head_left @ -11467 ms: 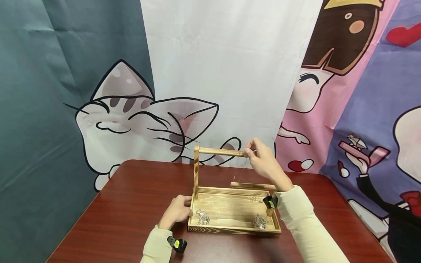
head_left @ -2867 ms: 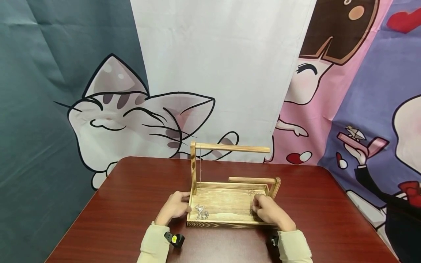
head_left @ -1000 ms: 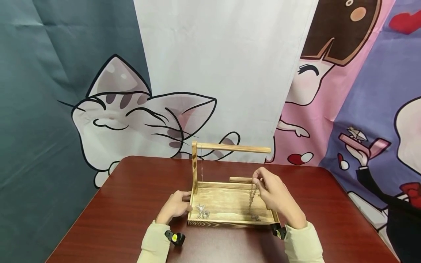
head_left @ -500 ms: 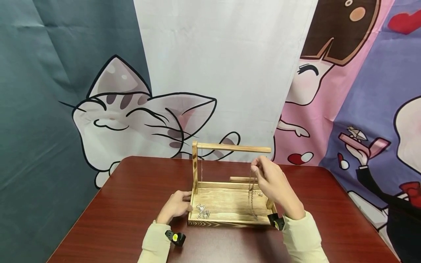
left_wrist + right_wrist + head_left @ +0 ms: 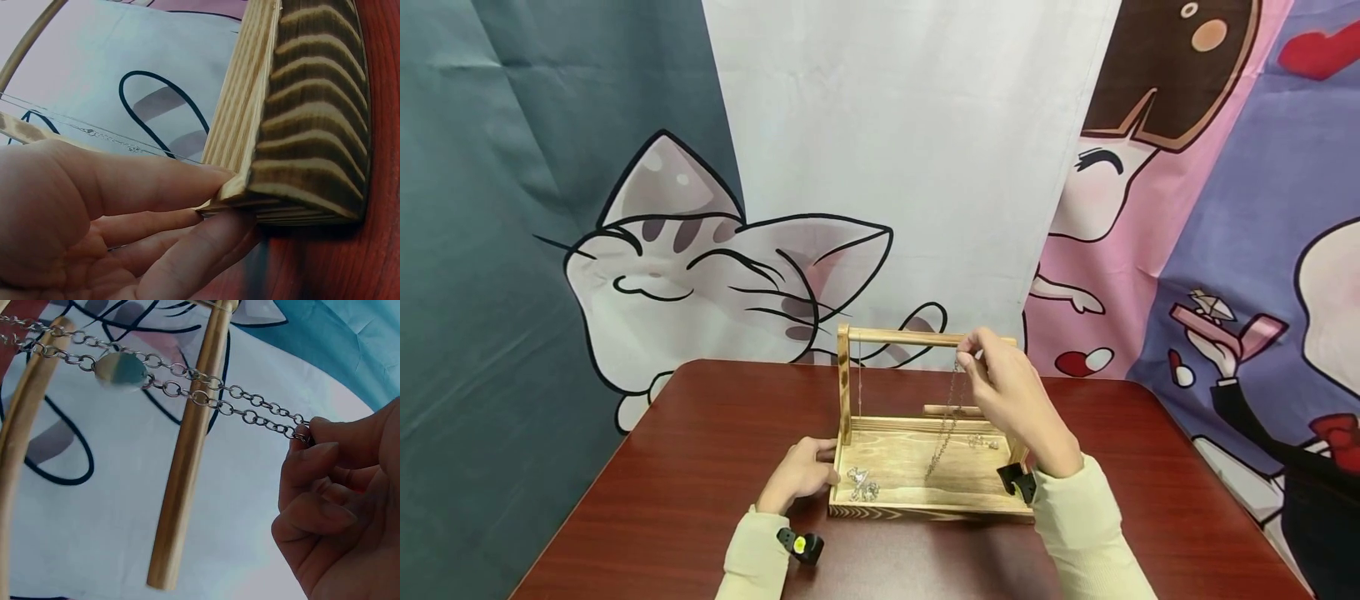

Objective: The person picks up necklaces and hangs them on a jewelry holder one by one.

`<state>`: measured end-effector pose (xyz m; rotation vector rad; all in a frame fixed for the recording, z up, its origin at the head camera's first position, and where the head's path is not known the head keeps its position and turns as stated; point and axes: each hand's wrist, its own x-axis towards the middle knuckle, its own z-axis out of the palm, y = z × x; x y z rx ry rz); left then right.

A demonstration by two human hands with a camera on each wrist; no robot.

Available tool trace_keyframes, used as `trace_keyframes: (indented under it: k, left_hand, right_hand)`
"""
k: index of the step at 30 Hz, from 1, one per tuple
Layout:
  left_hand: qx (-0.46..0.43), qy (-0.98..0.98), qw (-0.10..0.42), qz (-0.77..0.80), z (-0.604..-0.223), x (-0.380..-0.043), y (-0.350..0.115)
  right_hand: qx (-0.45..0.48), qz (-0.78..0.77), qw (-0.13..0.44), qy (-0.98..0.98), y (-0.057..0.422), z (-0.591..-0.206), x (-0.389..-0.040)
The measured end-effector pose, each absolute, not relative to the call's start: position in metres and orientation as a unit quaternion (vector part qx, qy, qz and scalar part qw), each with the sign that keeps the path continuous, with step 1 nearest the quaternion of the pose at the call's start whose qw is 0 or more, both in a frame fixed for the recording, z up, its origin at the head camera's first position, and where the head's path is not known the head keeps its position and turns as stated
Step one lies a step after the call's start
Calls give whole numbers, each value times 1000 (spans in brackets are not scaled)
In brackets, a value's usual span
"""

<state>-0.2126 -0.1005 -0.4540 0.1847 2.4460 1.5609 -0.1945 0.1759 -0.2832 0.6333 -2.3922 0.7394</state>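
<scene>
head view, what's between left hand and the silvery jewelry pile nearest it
The head view shows the tray's left wall between the left hand and the pile.

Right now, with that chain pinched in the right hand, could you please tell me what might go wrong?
The chain could slip, since the right hand merely pinches it. Swinging, it might catch the lower bar behind it. Hung near the free end of the upper bar, it could slide off.

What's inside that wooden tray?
Silvery jewelry lies near the left front corner of the wooden tray; smaller pieces sit toward the far right. A chain pinched by the right hand hangs over it. The wrist camera hides part of the right end.
</scene>
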Motion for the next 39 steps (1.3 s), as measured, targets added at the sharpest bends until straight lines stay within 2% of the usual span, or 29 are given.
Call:
trace_keyframes:
  k: [16, 39]
  left_hand:
    - [70, 848, 100, 516, -451, -213, -100]
    - [64, 845, 110, 520, -454, -212, -100]
  right_hand:
    - [260, 261, 280, -886, 152, -261, -205]
    - [243, 278, 230, -901, 127, -264, -232]
